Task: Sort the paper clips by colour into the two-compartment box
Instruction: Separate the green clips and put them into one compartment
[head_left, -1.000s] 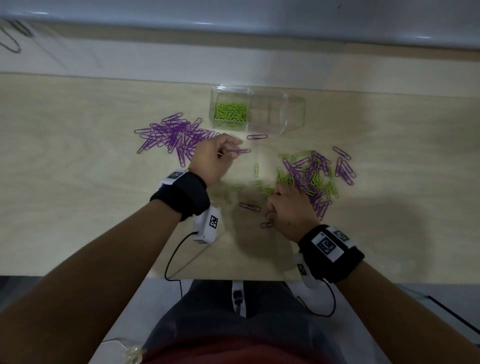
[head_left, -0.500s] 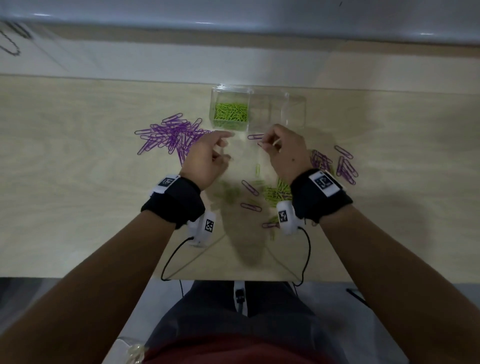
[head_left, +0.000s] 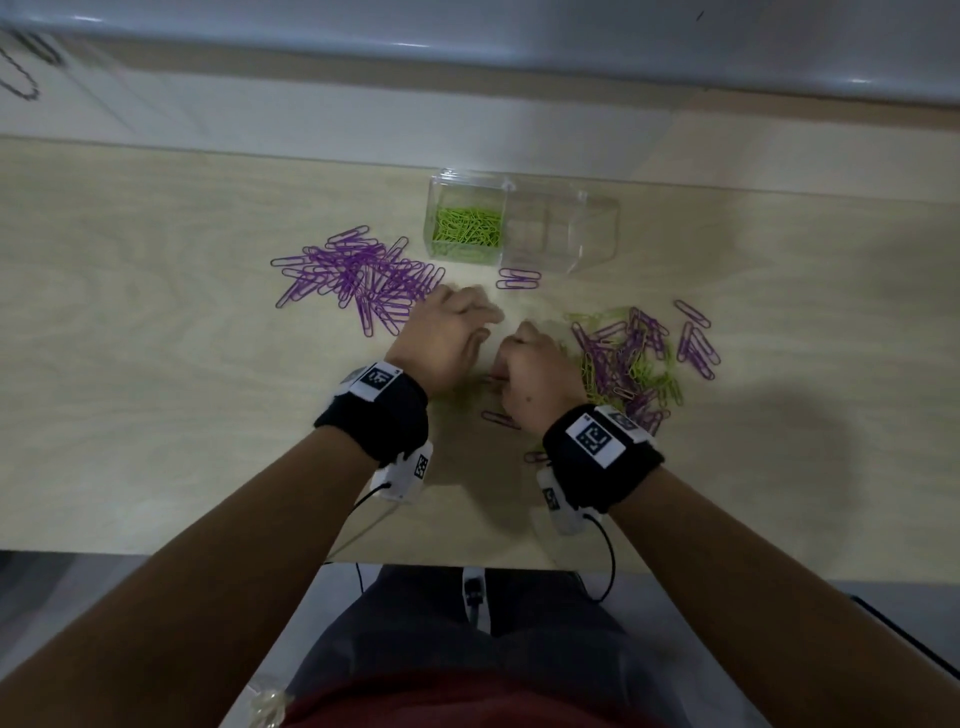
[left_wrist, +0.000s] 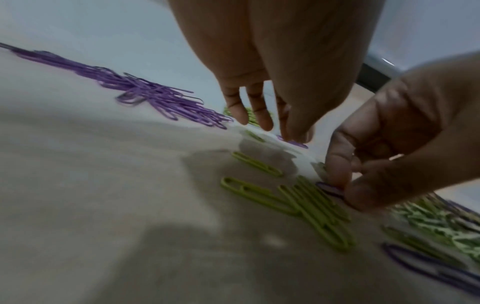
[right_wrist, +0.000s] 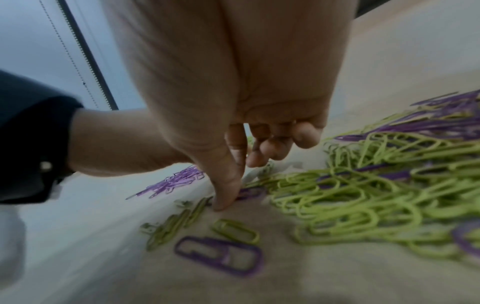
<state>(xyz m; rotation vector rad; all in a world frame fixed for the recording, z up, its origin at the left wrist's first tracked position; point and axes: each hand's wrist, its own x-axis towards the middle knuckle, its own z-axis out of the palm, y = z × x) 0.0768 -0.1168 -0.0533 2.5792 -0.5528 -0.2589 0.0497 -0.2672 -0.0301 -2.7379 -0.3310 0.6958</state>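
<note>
The clear two-compartment box (head_left: 566, 249) stands at the back; its left compartment holds green clips (head_left: 467, 226), its right one shows none. A purple pile (head_left: 358, 275) lies left, a mixed green and purple pile (head_left: 628, 358) right. My right hand (head_left: 511, 364) is down on the table between them, thumb (right_wrist: 226, 199) and forefinger pinching a purple clip (left_wrist: 328, 188) beside loose green clips (left_wrist: 306, 201). My left hand (head_left: 485, 319) hovers just beside it with its fingers (left_wrist: 259, 115) hanging loose, holding nothing that shows.
Two purple clips (head_left: 518, 279) lie just in front of the box. Single purple clips (right_wrist: 221, 257) and green ones (right_wrist: 235, 230) are scattered near my right wrist. The table's front edge (head_left: 208, 551) runs close behind my wrists.
My right hand has come back from near the box and dropped onto the loose clips. My left hand has shifted slightly toward it. Two purple clips now lie before the box instead of one.
</note>
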